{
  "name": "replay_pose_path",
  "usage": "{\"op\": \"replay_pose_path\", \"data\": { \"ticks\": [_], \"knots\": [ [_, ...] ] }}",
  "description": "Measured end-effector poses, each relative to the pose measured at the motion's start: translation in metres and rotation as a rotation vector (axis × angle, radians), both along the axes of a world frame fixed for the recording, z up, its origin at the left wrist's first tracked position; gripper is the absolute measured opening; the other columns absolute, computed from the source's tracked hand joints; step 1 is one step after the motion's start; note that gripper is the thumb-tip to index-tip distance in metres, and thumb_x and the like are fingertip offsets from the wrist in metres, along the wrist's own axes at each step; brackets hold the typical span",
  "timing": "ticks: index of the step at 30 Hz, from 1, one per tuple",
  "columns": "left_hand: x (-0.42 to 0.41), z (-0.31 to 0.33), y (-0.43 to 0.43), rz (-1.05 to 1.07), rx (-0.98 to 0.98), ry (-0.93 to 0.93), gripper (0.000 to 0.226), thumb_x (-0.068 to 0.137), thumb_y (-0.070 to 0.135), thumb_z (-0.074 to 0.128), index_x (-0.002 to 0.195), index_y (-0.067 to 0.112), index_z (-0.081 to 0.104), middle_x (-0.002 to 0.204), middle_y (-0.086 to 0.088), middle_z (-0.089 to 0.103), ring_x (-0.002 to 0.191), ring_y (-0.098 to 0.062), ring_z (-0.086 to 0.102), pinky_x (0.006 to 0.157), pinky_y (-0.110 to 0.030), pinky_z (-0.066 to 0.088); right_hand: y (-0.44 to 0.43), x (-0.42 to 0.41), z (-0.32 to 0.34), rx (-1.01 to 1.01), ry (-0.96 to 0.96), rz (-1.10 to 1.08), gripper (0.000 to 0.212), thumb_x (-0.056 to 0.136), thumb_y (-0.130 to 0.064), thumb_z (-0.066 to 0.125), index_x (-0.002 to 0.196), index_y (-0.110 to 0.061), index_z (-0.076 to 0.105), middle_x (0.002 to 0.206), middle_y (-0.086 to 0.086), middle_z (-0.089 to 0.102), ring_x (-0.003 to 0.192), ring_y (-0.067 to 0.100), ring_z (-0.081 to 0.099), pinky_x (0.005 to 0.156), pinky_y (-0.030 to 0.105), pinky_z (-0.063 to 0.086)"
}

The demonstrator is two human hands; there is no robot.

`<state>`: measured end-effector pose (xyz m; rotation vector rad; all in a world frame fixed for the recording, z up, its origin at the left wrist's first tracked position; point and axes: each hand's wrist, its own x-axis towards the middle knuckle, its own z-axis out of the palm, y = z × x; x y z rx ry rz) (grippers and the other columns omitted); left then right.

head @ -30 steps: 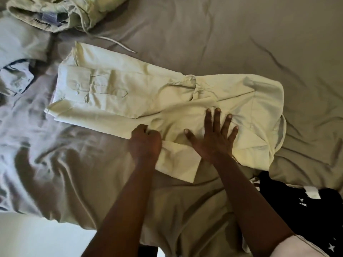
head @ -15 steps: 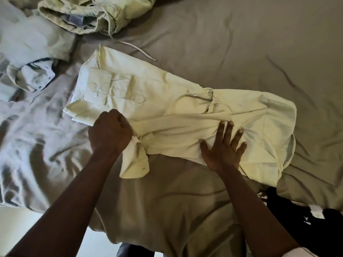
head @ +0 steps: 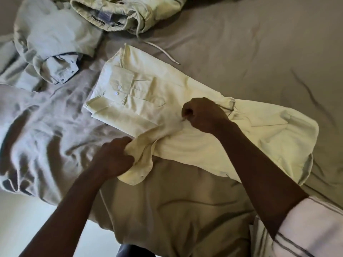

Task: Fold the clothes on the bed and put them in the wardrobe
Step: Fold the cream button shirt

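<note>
– On the bed [head: 241, 52], centre of view, the pale yellow shirt [head: 213, 151] lies lengthwise, partly folded. One buttoned cuff [head: 118, 84] is already laid flat on top at the far end.

– And my hands?

– Your left hand [head: 115, 158] is closed round the loose sleeve [head: 141, 164], which is bunched at the shirt's near edge and hangs off it onto the sheet. Your right hand [head: 202, 115] is curled knuckles-up on the middle of the shirt. It appears to pinch a small pucker of cloth, since creases run out from under it.

– Why hold it that way?

– In my judgement the right hand anchors the body so the fold does not drag, while the left gathers the stray sleeve to lay it across. That fold is not yet made.

– Anything else noted?

– A grey-green shirt [head: 52, 34] lies crumpled at the upper left, just beside the yellow one. A rolled garment [head: 141, 13] sits at the top edge, its drawstring [head: 161, 51] trailing towards the yellow shirt. Both look unfolded, so the task is at an early stage. No wardrobe is in view.

– Any writing?

– One tag [head: 104, 15] shows inside the rolled garment's waistband, too blurred to read. No brand or print is legible anywhere. The two cuff buttons are plain.
</note>
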<state>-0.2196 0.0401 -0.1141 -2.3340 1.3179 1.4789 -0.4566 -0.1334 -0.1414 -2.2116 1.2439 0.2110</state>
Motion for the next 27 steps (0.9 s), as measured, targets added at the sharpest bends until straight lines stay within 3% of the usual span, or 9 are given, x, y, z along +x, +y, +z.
{"op": "replay_pose_path", "data": {
  "ticks": [2,6,9,13,15,19,21,23,27],
  "knots": [
    [0.02,0.007,0.0,0.092,-0.037,0.229,0.044,0.062,0.024,0.067,0.104,0.034,0.075,0.102,0.004,0.078,0.095,-0.022,0.072,0.084,-0.043,0.058,-0.007,-0.005,0.008,-0.007,-0.161,-0.196,0.017,0.087,-0.009,0.062,0.091,-0.02,0.074,0.092,-0.003,0.07,0.082,0.016,0.063,0.08,0.033,0.049],
    [0.05,0.011,-0.017,0.218,0.097,0.571,0.061,0.053,0.017,0.079,0.114,0.023,0.077,0.106,-0.009,0.079,0.1,-0.031,0.075,0.091,-0.047,0.057,0.004,-0.017,0.028,-0.064,-0.406,-0.523,0.008,0.09,-0.014,0.065,0.093,-0.02,0.07,0.088,-0.013,0.069,0.066,0.008,0.063,0.067,0.017,0.045],
    [0.066,0.003,-0.04,0.221,0.117,0.565,0.064,0.05,0.024,0.087,0.113,0.015,0.078,0.111,-0.016,0.077,0.098,-0.031,0.074,0.091,-0.045,0.056,0.025,-0.017,0.036,-0.138,-0.56,-0.63,0.004,0.091,-0.015,0.066,0.093,-0.018,0.067,0.088,-0.013,0.068,0.072,0.009,0.066,0.066,0.027,0.053],
    [0.079,-0.011,-0.081,0.381,-0.048,0.383,0.023,0.09,0.0,0.074,0.108,0.016,0.074,0.09,-0.004,0.073,0.073,-0.01,0.068,0.061,-0.026,0.056,0.057,-0.012,0.033,-0.269,-0.604,-0.623,0.012,0.092,-0.005,0.063,0.098,-0.016,0.065,0.094,-0.007,0.066,0.078,0.009,0.065,0.064,0.022,0.053],
    [0.083,-0.015,-0.097,0.517,-0.116,0.309,0.02,0.093,0.024,0.076,0.112,0.016,0.075,0.096,-0.005,0.074,0.084,-0.017,0.065,0.072,-0.031,0.054,0.069,-0.009,0.025,-0.281,-0.586,-0.596,0.015,0.091,-0.004,0.062,0.1,-0.016,0.065,0.098,-0.005,0.067,0.081,0.008,0.065,0.065,0.025,0.054],
    [0.072,-0.009,-0.096,0.784,-0.083,0.351,0.054,0.088,0.074,0.061,0.108,0.026,0.073,0.11,-0.003,0.078,0.093,-0.018,0.066,0.076,-0.033,0.049,0.088,0.0,0.009,-0.27,-0.449,-0.555,0.024,0.091,-0.017,0.064,0.114,-0.024,0.063,0.107,-0.01,0.062,0.087,0.006,0.065,0.07,0.039,0.057],
    [0.064,-0.014,-0.081,0.709,-0.108,0.277,0.042,0.081,0.059,0.079,0.111,0.03,0.07,0.117,-0.005,0.074,0.096,-0.017,0.067,0.082,-0.036,0.054,0.093,0.005,0.005,-0.304,-0.263,-0.468,0.043,0.089,-0.032,0.067,0.131,-0.03,0.058,0.119,-0.01,0.059,0.087,0.013,0.066,0.068,0.036,0.057],
    [0.057,-0.024,-0.064,0.531,-0.184,0.127,0.071,0.071,0.034,0.092,0.132,0.033,0.055,0.112,-0.005,0.067,0.102,-0.027,0.067,0.083,-0.038,0.054,0.094,0.013,-0.003,-0.397,-0.093,-0.292,0.056,0.088,-0.037,0.069,0.141,-0.028,0.055,0.132,-0.003,0.056,0.084,0.02,0.067,0.06,0.032,0.054],
    [0.037,-0.032,-0.048,0.39,-0.332,-0.087,0.087,0.081,0.011,0.076,0.151,0.034,0.029,0.092,0.002,0.056,0.093,-0.031,0.058,0.086,-0.038,0.047,0.083,0.034,-0.022,-0.451,0.138,-0.037,0.042,0.084,-0.022,0.073,0.125,-0.025,0.066,0.118,0.002,0.062,0.059,0.022,0.065,0.046,0.025,0.037]
  ]
}}
